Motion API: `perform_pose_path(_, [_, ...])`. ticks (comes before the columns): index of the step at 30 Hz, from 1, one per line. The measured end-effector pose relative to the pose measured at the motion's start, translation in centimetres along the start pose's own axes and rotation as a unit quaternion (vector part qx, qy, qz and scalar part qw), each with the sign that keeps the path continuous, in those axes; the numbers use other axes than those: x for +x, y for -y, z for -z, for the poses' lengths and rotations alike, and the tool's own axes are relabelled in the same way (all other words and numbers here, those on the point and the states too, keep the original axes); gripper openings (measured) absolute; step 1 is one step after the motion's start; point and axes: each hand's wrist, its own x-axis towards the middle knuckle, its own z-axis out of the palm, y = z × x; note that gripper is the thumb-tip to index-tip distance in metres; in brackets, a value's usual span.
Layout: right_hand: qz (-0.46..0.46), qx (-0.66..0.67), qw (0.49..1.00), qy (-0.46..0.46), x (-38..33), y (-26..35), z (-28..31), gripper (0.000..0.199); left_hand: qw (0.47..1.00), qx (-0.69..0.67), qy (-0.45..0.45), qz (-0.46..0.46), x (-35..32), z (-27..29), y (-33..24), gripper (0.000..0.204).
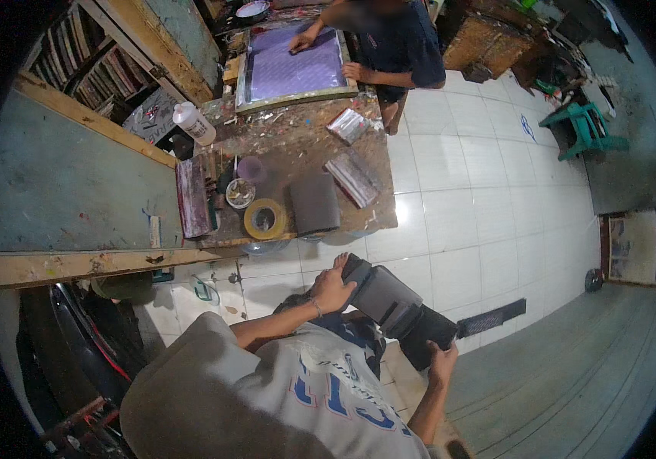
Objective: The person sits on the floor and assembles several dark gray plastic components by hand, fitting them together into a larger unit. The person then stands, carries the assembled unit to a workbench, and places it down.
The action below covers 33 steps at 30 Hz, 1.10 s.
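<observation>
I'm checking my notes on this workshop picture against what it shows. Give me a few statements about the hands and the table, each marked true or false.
1. Both hands hold one dark folded cloth piece. True: the left hand has its upper end, the right hand its lower end.
2. The roll of tape lies on the floor. False: it lies on the work table, near its front edge.
3. Another person works at the purple screen frame. True.
4. The white bottle lies beside the green plastic stool. False: it is at the table's left side, far from the stool.
</observation>
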Motion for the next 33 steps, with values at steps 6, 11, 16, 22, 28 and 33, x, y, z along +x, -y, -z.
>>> perform_pose_path(6, [0.011, 0.017, 1.000, 0.006, 7.6, 6.1, 3.4, 0.037, 0.990, 0.054, -0.101, -0.084, 5.8, -3.6, -5.9, 0.059])
perform_pose_path(11, [-0.009, -0.030, 0.999, 0.045, 15.0, 9.9, 6.6, 0.039, 0.988, 0.046, -0.144, -0.022, 9.2, -6.5, -10.8, 0.043])
perform_pose_path(16, [0.017, 0.010, 0.994, 0.109, 22.4, 13.2, 8.7, 0.036, 0.985, 0.024, -0.161, 0.053, 11.4, -7.6, -17.3, 0.033])
perform_pose_path(22, [0.048, -0.056, 0.985, 0.157, 29.2, 18.7, 10.4, 0.037, 0.976, -0.035, -0.211, 0.038, 13.6, -8.8, -21.9, 0.043])
perform_pose_path(28, [0.059, -0.073, 0.980, 0.176, 32.9, 22.8, 10.3, 0.034, 0.965, -0.079, -0.247, 0.032, 16.4, -9.1, -23.9, 0.044])
perform_pose_path(33, [0.092, -0.083, 0.973, 0.197, 34.7, 24.7, 9.1, 0.030, 0.964, -0.091, -0.247, 0.031, 18.2, -7.8, -24.0, 0.042])
